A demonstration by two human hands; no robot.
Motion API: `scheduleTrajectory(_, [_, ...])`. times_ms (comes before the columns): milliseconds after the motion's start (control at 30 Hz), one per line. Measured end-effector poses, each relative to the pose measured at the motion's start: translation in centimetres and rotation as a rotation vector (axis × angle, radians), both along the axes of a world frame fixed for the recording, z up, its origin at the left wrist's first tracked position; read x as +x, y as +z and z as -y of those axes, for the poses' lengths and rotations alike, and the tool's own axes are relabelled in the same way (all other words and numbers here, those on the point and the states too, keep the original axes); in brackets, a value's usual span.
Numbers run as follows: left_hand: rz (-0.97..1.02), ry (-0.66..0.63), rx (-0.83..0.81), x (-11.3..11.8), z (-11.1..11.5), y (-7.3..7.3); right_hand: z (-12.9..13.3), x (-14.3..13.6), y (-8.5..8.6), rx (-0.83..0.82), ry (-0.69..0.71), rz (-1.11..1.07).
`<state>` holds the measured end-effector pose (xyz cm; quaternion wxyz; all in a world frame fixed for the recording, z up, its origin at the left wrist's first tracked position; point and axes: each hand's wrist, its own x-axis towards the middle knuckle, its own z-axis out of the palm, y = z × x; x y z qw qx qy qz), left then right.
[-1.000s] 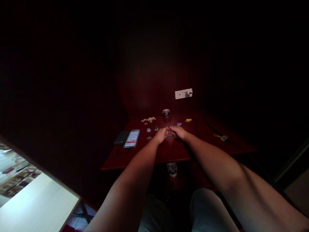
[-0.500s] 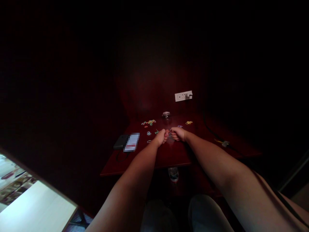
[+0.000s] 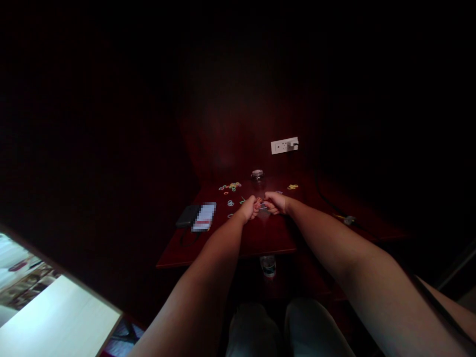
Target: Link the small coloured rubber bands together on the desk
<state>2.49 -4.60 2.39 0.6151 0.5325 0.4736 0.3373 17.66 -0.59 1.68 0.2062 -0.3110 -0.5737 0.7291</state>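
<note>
Close together over the table, my left hand (image 3: 250,208) and my right hand (image 3: 274,203) pinch a thin pale elastic band (image 3: 263,206) stretched between them. Its exact colour is hard to make out in the dim light. Orange-red bands (image 3: 259,200) lie just beyond my fingertips, partly hidden. Green bands (image 3: 243,201) sit by my left hand, with light blue bands (image 3: 230,203) further left. A purple band (image 3: 279,192) shows behind my right hand. Yellow bands (image 3: 292,187) lie to the right, and a mixed-colour pile (image 3: 232,186) at the back left.
A lidded clear jar (image 3: 257,176) stands at the back of the dark red table (image 3: 223,250). On the left lie a phone (image 3: 204,217) and a black case (image 3: 187,216). A wall socket (image 3: 284,145) holds a plug. A cable connector (image 3: 349,220) lies right; a bottle (image 3: 268,266) stands below.
Both hands keep their grip on the band, and my right hand's fingers have shifted slightly. The whole view has moved a little.
</note>
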Motion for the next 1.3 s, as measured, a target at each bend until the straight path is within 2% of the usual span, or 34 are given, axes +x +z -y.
scheduleTrajectory(267, [0.014,-0.011,-0.001,-0.28,-0.04,0.05,0.31,-0.03,0.26,0.001,-0.023,-0.003])
scheduleTrajectory(567, [-0.025,-0.094,-0.012,0.02,-0.42,-0.07,0.27,-0.3,0.35,0.023,-0.005,0.037])
scheduleTrajectory(1300, [0.01,-0.014,-0.024,-0.17,-0.1,0.05,0.54,-0.39,0.67,-0.009,0.015,0.031])
